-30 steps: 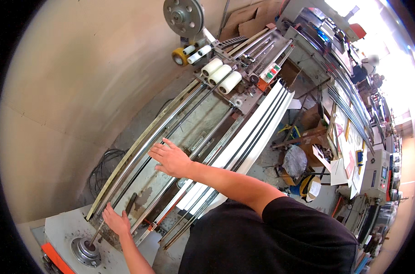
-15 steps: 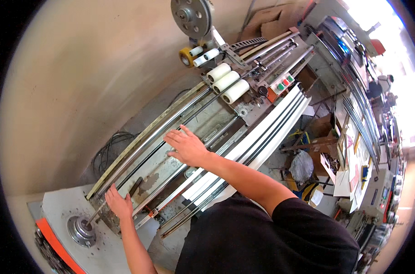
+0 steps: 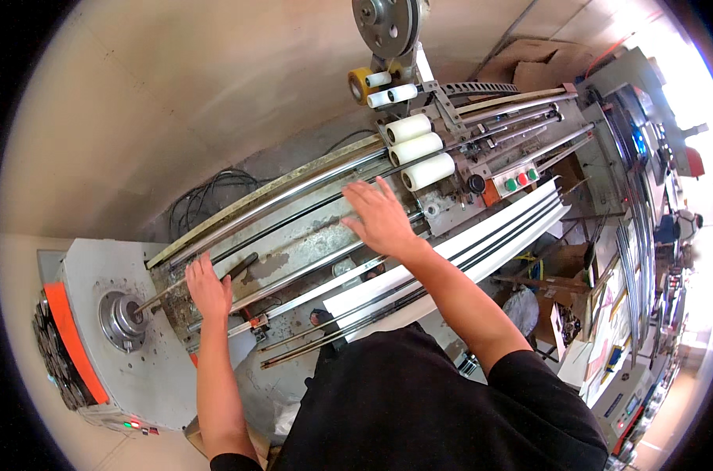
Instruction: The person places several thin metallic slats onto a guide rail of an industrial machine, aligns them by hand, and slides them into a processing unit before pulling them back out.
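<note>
Rod risk: the black rod (image 3: 280,224) could, I judge, flex or skid if my hands pressed unevenly.
Chuck risk: were the round chuck (image 3: 123,320) to turn, my left fingers, so near it, could be caught.
Rod looks: long, thin, dark, faintly glossy; runs lengthwise above the stained metal bed (image 3: 323,238), toward the rollers.
Left hand (image 3: 209,289): fingers straight, thumb apart, over the rod's chuck end; contact hidden, cannot tell.
Right hand (image 3: 380,217): open, fingers spread, fingertips at the rod's line; pressure cannot be told.
White rollers (image 3: 429,171): three thick ones, just beyond my right hand.
White trough (image 3: 372,292): my side of the bed, dark rods lying in it.
</note>
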{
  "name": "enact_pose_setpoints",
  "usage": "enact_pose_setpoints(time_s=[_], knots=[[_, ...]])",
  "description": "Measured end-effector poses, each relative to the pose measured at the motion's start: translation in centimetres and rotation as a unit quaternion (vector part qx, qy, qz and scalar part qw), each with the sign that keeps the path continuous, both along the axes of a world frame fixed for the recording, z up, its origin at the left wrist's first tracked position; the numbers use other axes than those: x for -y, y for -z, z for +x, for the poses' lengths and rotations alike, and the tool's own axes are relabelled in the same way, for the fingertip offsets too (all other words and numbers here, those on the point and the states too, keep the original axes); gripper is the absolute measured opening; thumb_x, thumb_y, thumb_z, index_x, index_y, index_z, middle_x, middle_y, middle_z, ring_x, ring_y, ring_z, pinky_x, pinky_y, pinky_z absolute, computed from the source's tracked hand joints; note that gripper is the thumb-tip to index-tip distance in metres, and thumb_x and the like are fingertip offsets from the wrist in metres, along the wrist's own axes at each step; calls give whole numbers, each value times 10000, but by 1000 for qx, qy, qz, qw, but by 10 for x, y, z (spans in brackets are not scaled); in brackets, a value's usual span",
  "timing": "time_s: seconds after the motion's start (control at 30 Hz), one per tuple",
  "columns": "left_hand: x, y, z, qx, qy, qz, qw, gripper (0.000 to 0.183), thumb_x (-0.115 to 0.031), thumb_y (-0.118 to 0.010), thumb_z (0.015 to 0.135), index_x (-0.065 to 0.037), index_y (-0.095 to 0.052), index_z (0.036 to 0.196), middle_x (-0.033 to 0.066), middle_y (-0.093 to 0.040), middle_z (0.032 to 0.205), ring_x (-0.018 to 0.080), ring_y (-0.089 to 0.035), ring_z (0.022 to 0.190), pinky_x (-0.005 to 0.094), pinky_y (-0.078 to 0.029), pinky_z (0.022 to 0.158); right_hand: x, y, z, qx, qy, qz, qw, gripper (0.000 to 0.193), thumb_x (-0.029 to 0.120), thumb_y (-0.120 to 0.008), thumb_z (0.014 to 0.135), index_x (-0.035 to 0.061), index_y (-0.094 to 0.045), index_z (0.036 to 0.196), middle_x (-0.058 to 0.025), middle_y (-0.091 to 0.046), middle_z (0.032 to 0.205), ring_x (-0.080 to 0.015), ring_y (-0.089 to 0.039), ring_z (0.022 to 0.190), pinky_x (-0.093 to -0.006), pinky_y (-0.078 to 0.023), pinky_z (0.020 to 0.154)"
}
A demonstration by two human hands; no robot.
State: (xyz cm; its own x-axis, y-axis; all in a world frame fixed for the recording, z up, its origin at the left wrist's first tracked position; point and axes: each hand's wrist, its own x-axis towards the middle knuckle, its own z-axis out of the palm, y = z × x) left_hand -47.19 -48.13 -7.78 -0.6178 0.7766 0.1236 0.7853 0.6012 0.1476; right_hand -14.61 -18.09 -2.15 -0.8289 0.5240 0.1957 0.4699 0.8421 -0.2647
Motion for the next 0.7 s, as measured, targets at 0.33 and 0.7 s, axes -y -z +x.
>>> enact_pose_setpoints(time_s=[0.33,0.7], knots=[[-56,-17,52,-7,-4,-14,1000,835,-140,-905,801,-47,-509,1531,189,-590,1410,404,-526,1392,520,-344,1309,-114,-13,95,-31,109,39,993,669,431,-642,1088,-17,-541,1574,-219,-549,1636,-373,-467,1556,-539,-283,1333],[-124,-21,117,-16,-21,-25,999,881,-146,-921,794,-51,-492,1558,188,-581,1449,383,-522,1416,513,-339,1322,-199,3,170,13,137,23,990,718,487,-583,1114,-32,-510,1605,-238,-496,1681,-401,-391,1610,-529,-263,1347]])
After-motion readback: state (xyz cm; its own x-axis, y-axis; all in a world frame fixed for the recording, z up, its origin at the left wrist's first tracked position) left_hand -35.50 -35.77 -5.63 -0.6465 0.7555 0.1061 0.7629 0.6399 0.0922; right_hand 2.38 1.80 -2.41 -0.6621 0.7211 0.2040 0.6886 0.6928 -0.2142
